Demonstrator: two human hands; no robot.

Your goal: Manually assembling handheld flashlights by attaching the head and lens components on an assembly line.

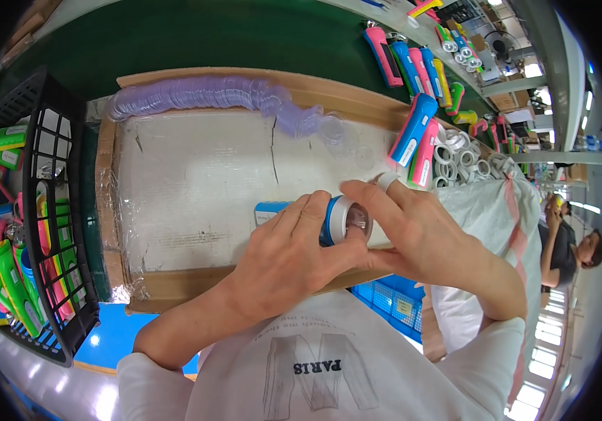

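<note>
Low over the cardboard tray, my left hand (283,242) is wrapped round a blue flashlight (267,210) that lies roughly level. Its head, with a white ring (339,217) and a clear lens (358,219), points right. My right hand (413,221) closes about that head, index finger at the top of the ring and thumb low by the lens. A white band (386,182) circles one of its fingers. Clear plastic lens discs (196,97) lie in a long stacked row along the tray's far side, with a few loose at its right end.
A cardboard tray (108,210) lies on the green bench (175,35). At left stands a black basket (62,295) of colourful flashlights. Blue and pink flashlights (413,130) and white rings (448,158) sit right, beside a white sack (483,217). Another person (560,245) is far right.
</note>
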